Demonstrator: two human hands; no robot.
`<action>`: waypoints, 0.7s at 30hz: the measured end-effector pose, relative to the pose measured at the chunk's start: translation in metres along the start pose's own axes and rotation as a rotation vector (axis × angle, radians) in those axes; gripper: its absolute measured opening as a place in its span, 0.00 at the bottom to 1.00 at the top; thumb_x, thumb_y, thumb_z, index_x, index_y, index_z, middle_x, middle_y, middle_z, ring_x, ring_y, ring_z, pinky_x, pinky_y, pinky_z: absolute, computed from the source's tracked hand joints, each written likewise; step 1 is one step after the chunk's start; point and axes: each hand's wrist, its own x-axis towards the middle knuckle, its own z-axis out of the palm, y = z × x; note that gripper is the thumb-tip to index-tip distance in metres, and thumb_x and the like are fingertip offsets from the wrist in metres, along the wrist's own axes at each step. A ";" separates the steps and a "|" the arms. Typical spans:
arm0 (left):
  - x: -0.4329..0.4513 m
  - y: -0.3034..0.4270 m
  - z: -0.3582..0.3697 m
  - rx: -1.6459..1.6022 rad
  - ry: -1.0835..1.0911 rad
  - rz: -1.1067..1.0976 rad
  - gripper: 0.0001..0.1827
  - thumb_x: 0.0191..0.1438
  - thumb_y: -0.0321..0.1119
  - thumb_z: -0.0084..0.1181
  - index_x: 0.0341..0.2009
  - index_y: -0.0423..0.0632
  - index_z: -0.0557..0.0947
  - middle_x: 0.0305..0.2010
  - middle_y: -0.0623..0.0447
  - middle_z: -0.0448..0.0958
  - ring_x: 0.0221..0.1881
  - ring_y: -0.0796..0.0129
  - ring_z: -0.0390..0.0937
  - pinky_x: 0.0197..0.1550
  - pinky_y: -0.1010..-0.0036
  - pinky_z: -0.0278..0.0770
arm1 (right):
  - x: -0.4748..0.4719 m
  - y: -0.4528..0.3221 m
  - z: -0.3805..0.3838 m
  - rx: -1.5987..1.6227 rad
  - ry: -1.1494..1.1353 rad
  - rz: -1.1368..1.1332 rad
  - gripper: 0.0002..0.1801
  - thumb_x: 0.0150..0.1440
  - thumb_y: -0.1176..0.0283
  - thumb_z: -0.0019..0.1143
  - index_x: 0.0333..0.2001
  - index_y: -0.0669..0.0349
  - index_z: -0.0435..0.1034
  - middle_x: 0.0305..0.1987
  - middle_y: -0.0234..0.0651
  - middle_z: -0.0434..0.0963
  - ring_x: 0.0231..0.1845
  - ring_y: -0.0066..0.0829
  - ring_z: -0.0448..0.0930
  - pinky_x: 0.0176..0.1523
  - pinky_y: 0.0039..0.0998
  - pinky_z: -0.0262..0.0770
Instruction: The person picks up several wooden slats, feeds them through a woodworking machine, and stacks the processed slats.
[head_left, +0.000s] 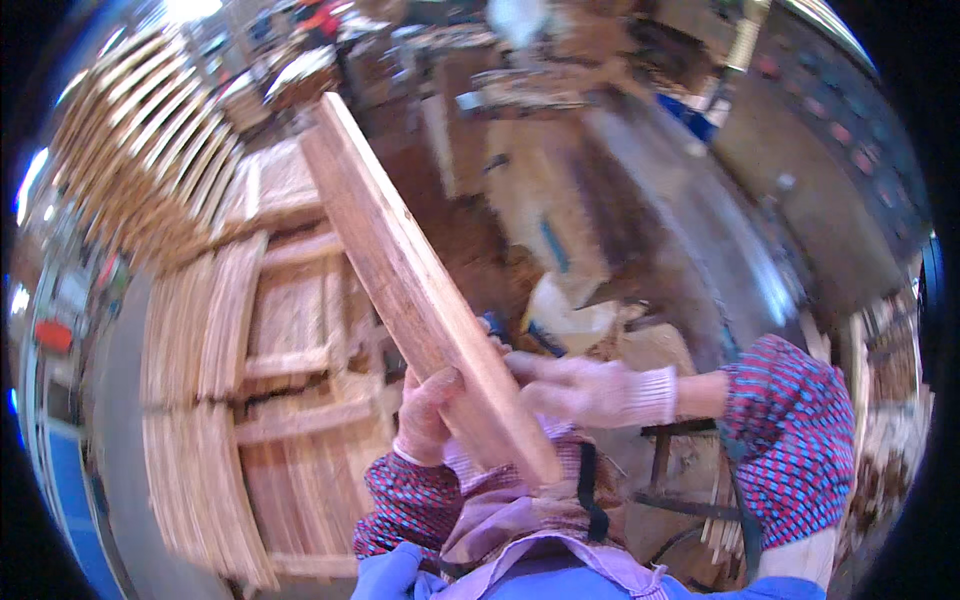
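A long, thick wooden plank (405, 277) slants across the view in front of me, its near end close to my apron and its far end up to the left. My left hand (429, 412), in a pale knit glove, grips the plank's left side near that end, thumb on top. Against the opposite edge lies my gloved right hand (581, 390), blurred, with its fingertips at the wood. Whether those fingers close around the plank is hidden. Checked sleeve covers reach up both forearms.
Stacked boards (202, 420) stand at my left, with a slatted timber pile (165, 127) beyond them. Over on the right runs a long metal machine bed (697, 195) beside an upright panel (810, 150). A white sack-like item (566, 319) sits past my right hand.
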 end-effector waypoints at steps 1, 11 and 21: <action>0.011 -0.006 0.016 -0.030 -0.126 0.133 0.42 0.43 0.46 0.66 0.59 0.39 0.66 0.53 0.42 0.73 0.52 0.53 0.75 0.55 0.57 0.76 | 0.000 -0.005 0.010 0.212 -0.046 -0.015 0.35 0.66 0.57 0.46 0.69 0.66 0.51 0.66 0.42 0.66 0.67 0.33 0.65 0.67 0.28 0.60; 0.083 -0.067 0.158 0.037 -0.064 0.083 0.30 0.47 0.20 0.63 0.55 0.44 0.68 0.42 0.51 0.74 0.38 0.66 0.78 0.37 0.73 0.81 | -0.136 -0.013 -0.041 -0.642 0.859 -0.090 0.32 0.56 0.63 0.56 0.62 0.65 0.62 0.49 0.52 0.75 0.51 0.46 0.77 0.52 0.37 0.74; 0.121 -0.043 0.106 -0.015 -0.187 -0.159 0.24 0.51 0.24 0.55 0.54 0.41 0.68 0.41 0.44 0.76 0.39 0.57 0.80 0.44 0.62 0.83 | -0.143 0.020 -0.110 -1.292 0.985 0.273 0.23 0.55 0.65 0.54 0.55 0.56 0.68 0.37 0.41 0.70 0.39 0.42 0.75 0.40 0.38 0.75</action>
